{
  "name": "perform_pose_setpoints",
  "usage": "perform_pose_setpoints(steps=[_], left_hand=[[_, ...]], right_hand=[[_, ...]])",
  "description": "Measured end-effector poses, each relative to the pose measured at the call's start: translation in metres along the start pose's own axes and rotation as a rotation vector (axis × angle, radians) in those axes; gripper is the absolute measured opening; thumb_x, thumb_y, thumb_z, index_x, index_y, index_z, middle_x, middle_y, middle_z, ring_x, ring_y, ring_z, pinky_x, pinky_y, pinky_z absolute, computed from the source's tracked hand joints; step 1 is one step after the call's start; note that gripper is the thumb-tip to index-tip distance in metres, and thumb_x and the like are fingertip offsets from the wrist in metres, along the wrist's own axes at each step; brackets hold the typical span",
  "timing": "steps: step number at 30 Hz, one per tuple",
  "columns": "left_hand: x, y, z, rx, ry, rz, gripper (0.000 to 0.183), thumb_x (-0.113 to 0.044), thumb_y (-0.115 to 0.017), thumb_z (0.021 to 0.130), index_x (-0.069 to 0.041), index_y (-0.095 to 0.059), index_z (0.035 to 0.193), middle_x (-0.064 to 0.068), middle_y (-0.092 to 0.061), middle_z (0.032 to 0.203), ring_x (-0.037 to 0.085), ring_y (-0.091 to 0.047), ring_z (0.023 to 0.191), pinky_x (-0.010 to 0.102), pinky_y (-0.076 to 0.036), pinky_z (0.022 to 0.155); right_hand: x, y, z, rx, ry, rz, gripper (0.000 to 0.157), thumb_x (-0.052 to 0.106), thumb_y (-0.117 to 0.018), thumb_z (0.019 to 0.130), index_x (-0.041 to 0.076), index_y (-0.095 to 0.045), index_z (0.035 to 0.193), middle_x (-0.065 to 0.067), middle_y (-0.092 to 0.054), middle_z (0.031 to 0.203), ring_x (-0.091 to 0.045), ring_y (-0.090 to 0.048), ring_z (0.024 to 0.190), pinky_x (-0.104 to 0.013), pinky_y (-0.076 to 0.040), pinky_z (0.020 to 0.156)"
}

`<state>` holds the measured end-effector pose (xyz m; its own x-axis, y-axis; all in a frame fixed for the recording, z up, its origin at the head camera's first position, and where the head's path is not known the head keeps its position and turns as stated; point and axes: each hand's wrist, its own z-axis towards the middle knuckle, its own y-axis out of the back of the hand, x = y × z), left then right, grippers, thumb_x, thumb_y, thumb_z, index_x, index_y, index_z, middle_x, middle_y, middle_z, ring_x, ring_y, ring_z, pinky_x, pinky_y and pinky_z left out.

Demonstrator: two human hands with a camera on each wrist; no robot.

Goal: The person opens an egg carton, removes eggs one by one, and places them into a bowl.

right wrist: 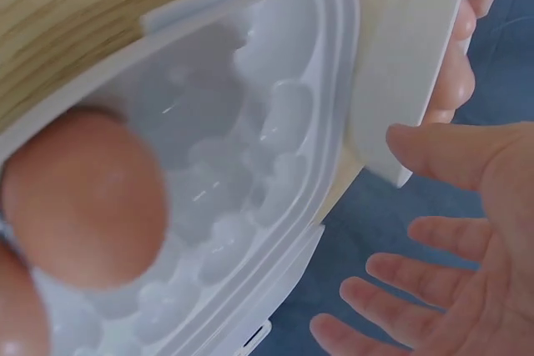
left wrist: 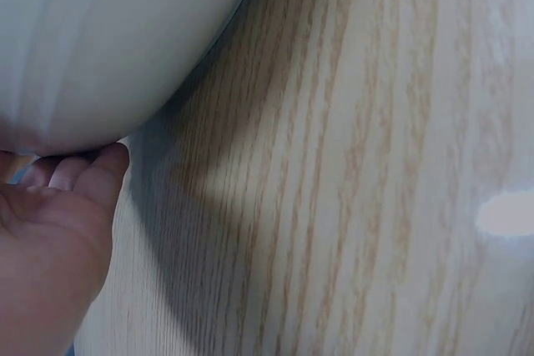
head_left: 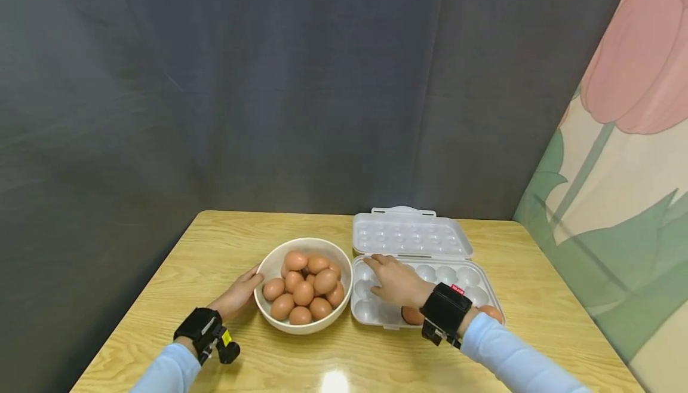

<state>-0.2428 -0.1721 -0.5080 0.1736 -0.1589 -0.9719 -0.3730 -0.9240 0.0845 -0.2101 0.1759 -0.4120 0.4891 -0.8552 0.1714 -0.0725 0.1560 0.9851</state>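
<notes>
A cream bowl (head_left: 257,303) piled with brown eggs (head_left: 303,292) stands on the table. My left hand (head_left: 239,294) holds its left side, thumb at the rim and fingers beneath the curved wall, as the left wrist view shows. To the right lies a clear plastic egg box (head_left: 368,321), its lid (head_left: 411,235) folded back. Above its left cups hovers my right hand (head_left: 400,282), fingers spread and nothing in them. A brown egg (head_left: 412,315) sits in the front row under the right wrist. Another egg (head_left: 491,313) is at the front right corner, partly hidden by the sleeve.
The wooden table (head_left: 215,238) bears the bowl and the box side by side, almost touching. A dark curtain (head_left: 301,94) hangs behind its far edge. On the right rises a wall with a painted tulip (head_left: 634,58).
</notes>
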Motion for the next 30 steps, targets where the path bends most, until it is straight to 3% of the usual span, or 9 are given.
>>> perform_pose_setpoints(steps=[6,13,20,23,27,30], left_hand=[[-0.003,0.001,-0.001,0.005,0.011,0.012,0.052,-0.022,-0.025,0.1,-0.009,-0.012,0.148,0.02,-0.013,0.152,0.035,-0.02,0.137,0.049,-0.026,0.11],[-0.005,0.001,-0.003,0.016,0.008,0.022,0.052,-0.023,-0.024,0.1,-0.007,-0.011,0.148,0.021,-0.011,0.152,0.035,-0.017,0.138,0.049,-0.023,0.111],[-0.005,0.002,-0.004,0.01,0.013,0.014,0.052,-0.022,-0.024,0.1,-0.007,-0.011,0.148,0.021,-0.011,0.152,0.035,-0.016,0.138,0.049,-0.021,0.112],[-0.005,0.002,-0.003,0.003,0.014,0.01,0.052,-0.021,-0.024,0.1,-0.007,-0.011,0.148,0.021,-0.01,0.152,0.035,-0.014,0.139,0.05,-0.019,0.112],[-0.006,0.001,-0.003,-0.003,0.012,0.011,0.052,-0.021,-0.024,0.1,-0.007,-0.012,0.148,0.02,-0.011,0.152,0.035,-0.014,0.139,0.05,-0.019,0.112],[-0.006,-0.001,-0.004,-0.004,0.016,0.012,0.052,-0.022,-0.025,0.1,-0.007,-0.012,0.148,0.02,-0.011,0.152,0.035,-0.016,0.138,0.05,-0.022,0.112]], right_hand=[[-0.013,0.004,-0.009,0.044,-0.021,-0.006,0.056,0.018,-0.07,0.077,0.0,-0.051,0.126,-0.019,-0.052,0.124,-0.038,-0.051,0.113,-0.05,-0.046,0.093],[-0.026,0.004,-0.023,0.095,-0.03,-0.02,0.056,0.018,-0.072,0.076,-0.002,-0.052,0.125,-0.018,-0.056,0.117,-0.035,-0.056,0.103,-0.047,-0.05,0.083],[-0.033,0.003,-0.036,0.221,-0.066,0.013,0.051,0.015,-0.064,0.074,-0.001,-0.055,0.122,-0.011,-0.059,0.108,-0.023,-0.057,0.09,-0.041,-0.049,0.084],[-0.033,0.001,-0.041,0.246,-0.06,0.029,0.035,0.013,-0.06,0.074,0.0,-0.06,0.106,-0.005,-0.058,0.092,-0.018,-0.052,0.077,-0.035,-0.048,0.071],[-0.033,0.0,-0.045,0.259,-0.05,0.041,0.008,0.013,-0.06,0.074,0.01,-0.056,0.08,0.003,-0.047,0.072,-0.014,-0.043,0.064,-0.026,-0.037,0.057],[-0.033,-0.001,-0.046,0.301,-0.068,0.047,0.009,0.013,-0.061,0.074,0.013,-0.052,0.075,0.005,-0.043,0.066,-0.012,-0.041,0.06,-0.023,-0.033,0.054]])
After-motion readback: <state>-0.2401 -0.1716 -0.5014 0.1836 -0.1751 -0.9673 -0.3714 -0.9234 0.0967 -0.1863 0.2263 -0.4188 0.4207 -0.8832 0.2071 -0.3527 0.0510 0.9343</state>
